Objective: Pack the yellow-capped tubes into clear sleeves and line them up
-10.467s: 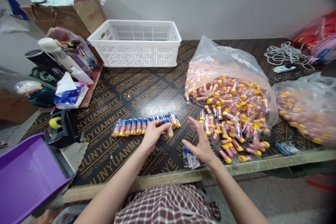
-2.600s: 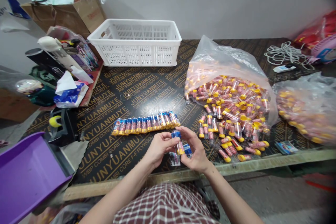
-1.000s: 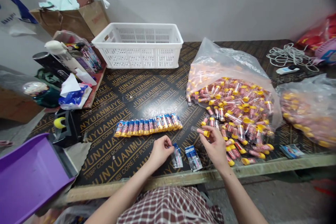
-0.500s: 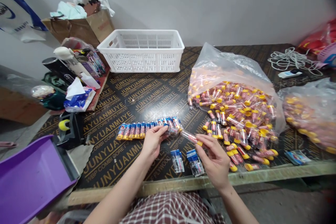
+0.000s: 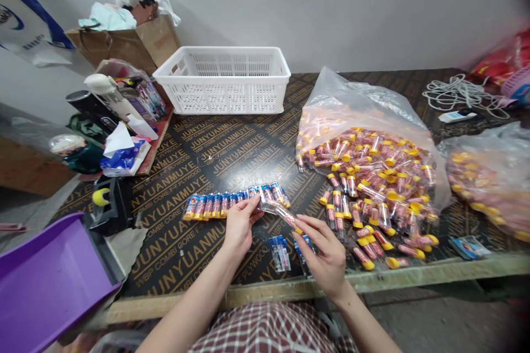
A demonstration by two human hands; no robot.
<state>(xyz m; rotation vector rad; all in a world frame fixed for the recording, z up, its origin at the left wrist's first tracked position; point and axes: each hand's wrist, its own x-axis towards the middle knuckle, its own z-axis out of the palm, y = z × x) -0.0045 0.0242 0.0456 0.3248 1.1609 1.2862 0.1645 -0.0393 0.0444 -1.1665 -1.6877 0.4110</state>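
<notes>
Tube point(image 5: 285, 215) brought to clear sleeve point(image 5: 268, 207)

In left hand point(image 5: 240, 226), pinched tight, the filmy sleeve; in right hand point(image 5: 325, 253), gripped near the yellow cap point(image 5: 298, 230), the tube, raised above the bench point(image 5: 232, 146). Moments ago, held farther right; now drawn leftward, with far end meeting or overlapping the sleeve, too small to tell which. Apparently, past picking up, into pairing the two. Just beyond, blue-and-yellow wrapped tubes point(image 5: 217, 205) in a row; nearer the front edge, two bundles of flat sleeves point(image 5: 280, 255); rightward, loose tubes point(image 5: 384, 217) by a plastic bag point(image 5: 331, 88).
</notes>
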